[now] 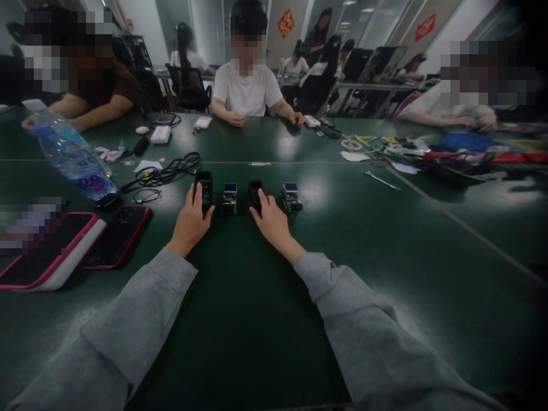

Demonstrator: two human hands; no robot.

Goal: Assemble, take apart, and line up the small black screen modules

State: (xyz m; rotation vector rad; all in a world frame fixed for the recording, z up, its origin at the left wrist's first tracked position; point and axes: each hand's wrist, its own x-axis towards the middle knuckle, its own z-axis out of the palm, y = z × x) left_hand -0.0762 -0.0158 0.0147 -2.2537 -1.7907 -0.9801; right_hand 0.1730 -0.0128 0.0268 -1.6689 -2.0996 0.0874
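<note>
On the green table, my left hand is closed around a black handheld device housing; its thumb lies along the right side and its fingers along the left and top. A second, similar black housing is gripped by my right hand, with the index finger across its face. Between the two housings stands a small circuit board with a screen. Another such circuit board sits just right of my right fingers. Both hands partly cover the housings.
At left are a tilted water bottle, black cables, a red-edged phone and a pink-edged device. A wrench and a heap of wires lie to the right. People sit across the table.
</note>
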